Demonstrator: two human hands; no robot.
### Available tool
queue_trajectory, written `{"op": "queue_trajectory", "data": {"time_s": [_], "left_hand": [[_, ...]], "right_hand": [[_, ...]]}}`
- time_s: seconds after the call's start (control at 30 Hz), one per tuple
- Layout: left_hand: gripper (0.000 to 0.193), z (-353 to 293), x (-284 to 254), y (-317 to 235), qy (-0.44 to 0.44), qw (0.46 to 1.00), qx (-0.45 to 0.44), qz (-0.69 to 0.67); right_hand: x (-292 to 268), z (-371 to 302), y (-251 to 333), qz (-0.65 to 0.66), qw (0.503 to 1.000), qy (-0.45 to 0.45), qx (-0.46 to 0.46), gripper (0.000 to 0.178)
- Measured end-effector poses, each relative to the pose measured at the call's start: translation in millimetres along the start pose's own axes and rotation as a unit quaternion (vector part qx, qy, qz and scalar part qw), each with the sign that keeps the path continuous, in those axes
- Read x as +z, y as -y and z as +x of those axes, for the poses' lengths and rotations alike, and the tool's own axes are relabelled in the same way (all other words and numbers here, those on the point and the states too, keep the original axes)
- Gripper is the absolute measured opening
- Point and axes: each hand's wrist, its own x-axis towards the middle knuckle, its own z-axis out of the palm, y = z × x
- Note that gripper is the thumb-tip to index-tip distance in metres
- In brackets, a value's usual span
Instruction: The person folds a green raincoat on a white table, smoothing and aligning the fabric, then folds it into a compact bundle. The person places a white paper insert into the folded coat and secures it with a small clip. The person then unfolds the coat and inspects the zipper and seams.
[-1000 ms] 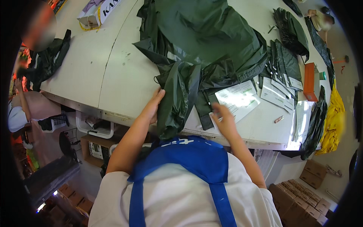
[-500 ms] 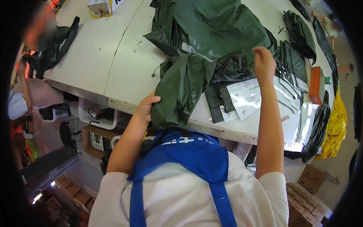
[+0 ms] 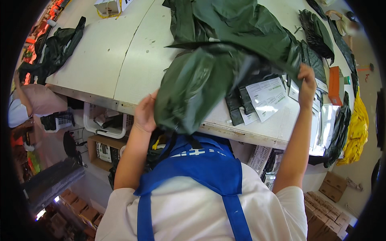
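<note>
A large piece of shiny dark green coated fabric (image 3: pixel 193 88), perhaps a garment, hangs over the table's near edge in front of my apron. My left hand (image 3: pixel 146 113) grips its left side, with the fingers partly hidden by the cloth. Farther right, my right hand (image 3: pixel 306 80) is closed on an edge of the same fabric and holds it stretched out and raised above the table. More dark green fabric (image 3: pixel 245 24) lies heaped at the back. Flat black packages with a white printed sheet (image 3: pixel 267 98) lie beneath the stretched part.
On the right of the white table (image 3: pixel 136 76) are stacked dark packages (image 3: pixel 315 36), an orange box (image 3: pixel 334 86) and a hanging yellow bundle (image 3: pixel 355 126). A black garment (image 3: pixel 60 46) lies at far left, near another person's arm (image 3: pixel 24 96). White baskets (image 3: pixel 106 120) stand underneath.
My right hand has moved right and taken the fabric's edge, drawing it out sideways. My left hand has shifted slightly left and down. The green fabric now spreads wider across the packages.
</note>
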Motion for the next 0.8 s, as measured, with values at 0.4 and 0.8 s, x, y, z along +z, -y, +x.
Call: {"op": "queue_trajectory", "data": {"time_s": [0.4, 0.8], "left_hand": [[0.046, -48.4, -54.9, 82.7, -0.132, 0.971, -0.136, -0.146], [0.062, 27.7, 7.8, 93.9, 0.163, 0.941, -0.155, -0.252]], "right_hand": [[141.2, -107.8, 63.6, -0.28, 0.898, 0.276, 0.197, 0.05], [164.2, -32.5, -68.4, -0.371, 0.881, 0.259, 0.14, 0.055]]}}
